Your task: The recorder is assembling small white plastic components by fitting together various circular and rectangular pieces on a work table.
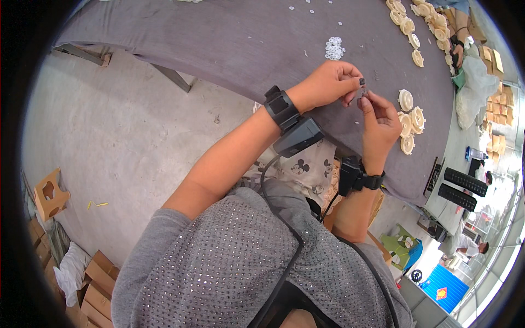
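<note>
My left hand [331, 85] and my right hand [381, 124] meet over the grey cloth-covered table [246, 49]. Both have thumb and fingers pinched together, the fingertips almost touching. Something tiny sits between the fingertips, too small to make out. Beyond my left hand lies a heap of small white rings [334, 49]. To the right of my right hand is a group of cream round plastic parts [405, 123], some overlapping. A single small white piece [356, 122] rests on the cloth between my wrists.
More cream round parts [407, 25] lie in rows at the far right, near another person's hand [458, 53]. A few loose white rings [309, 11] are scattered at the far side. Cardboard boxes [98, 292] and a brown stool [52, 194] stand on the floor at left.
</note>
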`<action>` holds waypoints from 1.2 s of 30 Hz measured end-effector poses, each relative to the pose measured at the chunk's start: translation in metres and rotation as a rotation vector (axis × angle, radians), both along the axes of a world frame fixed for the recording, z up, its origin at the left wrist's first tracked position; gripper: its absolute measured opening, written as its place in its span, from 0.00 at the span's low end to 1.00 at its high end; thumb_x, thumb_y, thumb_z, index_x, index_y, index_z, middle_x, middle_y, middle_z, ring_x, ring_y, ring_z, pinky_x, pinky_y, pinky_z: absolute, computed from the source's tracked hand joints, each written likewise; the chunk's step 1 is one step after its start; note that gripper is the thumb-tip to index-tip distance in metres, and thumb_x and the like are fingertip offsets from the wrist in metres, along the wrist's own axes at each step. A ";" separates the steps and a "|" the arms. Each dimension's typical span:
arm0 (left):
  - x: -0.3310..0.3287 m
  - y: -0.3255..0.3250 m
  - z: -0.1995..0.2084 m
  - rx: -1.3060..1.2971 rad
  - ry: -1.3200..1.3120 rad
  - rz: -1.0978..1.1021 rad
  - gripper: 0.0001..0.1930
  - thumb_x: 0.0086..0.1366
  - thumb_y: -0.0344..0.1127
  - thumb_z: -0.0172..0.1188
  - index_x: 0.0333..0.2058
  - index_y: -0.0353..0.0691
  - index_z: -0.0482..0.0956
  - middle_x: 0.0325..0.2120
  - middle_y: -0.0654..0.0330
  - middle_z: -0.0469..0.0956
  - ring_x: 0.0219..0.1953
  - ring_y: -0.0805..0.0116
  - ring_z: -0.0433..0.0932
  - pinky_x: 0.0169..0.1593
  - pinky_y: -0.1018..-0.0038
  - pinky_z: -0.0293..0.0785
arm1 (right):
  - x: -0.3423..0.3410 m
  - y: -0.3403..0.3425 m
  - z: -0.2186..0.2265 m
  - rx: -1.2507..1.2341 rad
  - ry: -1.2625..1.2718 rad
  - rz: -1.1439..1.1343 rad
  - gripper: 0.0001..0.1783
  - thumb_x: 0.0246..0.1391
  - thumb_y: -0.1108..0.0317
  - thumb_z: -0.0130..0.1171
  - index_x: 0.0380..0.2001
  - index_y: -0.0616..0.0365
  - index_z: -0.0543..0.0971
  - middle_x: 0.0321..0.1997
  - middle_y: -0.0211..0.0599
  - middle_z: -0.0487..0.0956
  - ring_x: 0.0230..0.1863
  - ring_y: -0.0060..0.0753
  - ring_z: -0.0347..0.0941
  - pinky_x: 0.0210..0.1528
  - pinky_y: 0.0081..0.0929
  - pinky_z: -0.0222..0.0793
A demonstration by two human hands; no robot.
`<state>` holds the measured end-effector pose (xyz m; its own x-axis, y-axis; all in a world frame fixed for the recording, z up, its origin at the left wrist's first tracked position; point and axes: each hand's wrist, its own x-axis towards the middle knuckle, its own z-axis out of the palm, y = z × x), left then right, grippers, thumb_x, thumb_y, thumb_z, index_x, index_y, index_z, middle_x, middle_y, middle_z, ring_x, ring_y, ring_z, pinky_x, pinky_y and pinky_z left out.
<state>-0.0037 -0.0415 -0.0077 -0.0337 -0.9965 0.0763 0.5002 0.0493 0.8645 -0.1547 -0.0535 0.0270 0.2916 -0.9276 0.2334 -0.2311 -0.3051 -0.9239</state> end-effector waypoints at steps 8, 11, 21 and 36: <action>0.001 0.001 -0.001 -0.029 0.014 -0.068 0.11 0.64 0.36 0.47 0.31 0.35 0.73 0.13 0.67 0.68 0.16 0.80 0.67 0.27 0.80 0.70 | 0.000 0.003 0.006 0.121 -0.074 -0.017 0.08 0.47 0.76 0.59 0.34 0.64 0.77 0.33 0.34 0.78 0.34 0.21 0.73 0.36 0.15 0.67; 0.000 0.001 -0.002 -0.038 -0.004 -0.066 0.13 0.65 0.39 0.47 0.29 0.36 0.73 0.11 0.67 0.67 0.14 0.80 0.65 0.25 0.80 0.70 | -0.002 0.002 0.006 0.083 -0.070 0.000 0.08 0.46 0.77 0.59 0.34 0.64 0.77 0.34 0.35 0.77 0.36 0.23 0.73 0.39 0.16 0.68; -0.007 0.002 -0.001 0.000 -0.149 0.027 0.17 0.65 0.41 0.46 0.21 0.37 0.69 0.09 0.67 0.65 0.11 0.80 0.63 0.17 0.81 0.63 | -0.005 0.004 0.014 -0.115 0.007 0.072 0.09 0.44 0.82 0.58 0.32 0.64 0.76 0.39 0.36 0.75 0.42 0.26 0.71 0.46 0.22 0.68; 0.002 0.002 0.000 0.075 0.080 0.093 0.06 0.59 0.30 0.55 0.30 0.32 0.74 0.24 0.62 0.75 0.26 0.76 0.74 0.32 0.79 0.73 | -0.035 -0.092 -0.001 -0.104 0.483 -0.124 0.12 0.45 0.68 0.59 0.34 0.62 0.77 0.32 0.36 0.78 0.32 0.27 0.73 0.37 0.21 0.68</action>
<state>-0.0018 -0.0398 -0.0072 0.0627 -0.9980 -0.0002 0.5642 0.0353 0.8249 -0.1901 -0.1455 0.0259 0.2787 -0.9409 0.1925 -0.6643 -0.3336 -0.6689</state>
